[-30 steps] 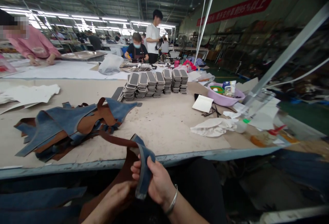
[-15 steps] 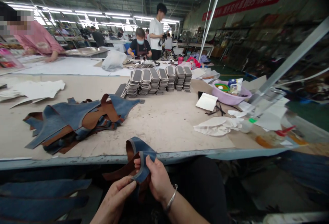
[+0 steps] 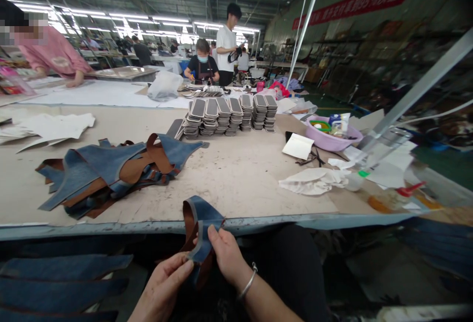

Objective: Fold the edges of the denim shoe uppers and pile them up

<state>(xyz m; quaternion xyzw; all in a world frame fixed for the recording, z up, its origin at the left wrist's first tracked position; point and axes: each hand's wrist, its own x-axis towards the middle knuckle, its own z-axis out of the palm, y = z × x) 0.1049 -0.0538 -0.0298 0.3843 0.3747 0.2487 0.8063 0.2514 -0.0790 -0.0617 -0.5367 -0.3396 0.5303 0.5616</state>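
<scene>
Blue-and-brown strip (image 3: 207,213) is pinched by the left hand (image 3: 163,282) and the right hand (image 3: 229,257) at the near edge of the tabletop (image 3: 244,179), right of a pile of similar pieces (image 3: 92,168).

Red banner (image 3: 358,2), upper right, is showing "95%以上"; characters before it are appearing too blurred for certain reading.
</scene>
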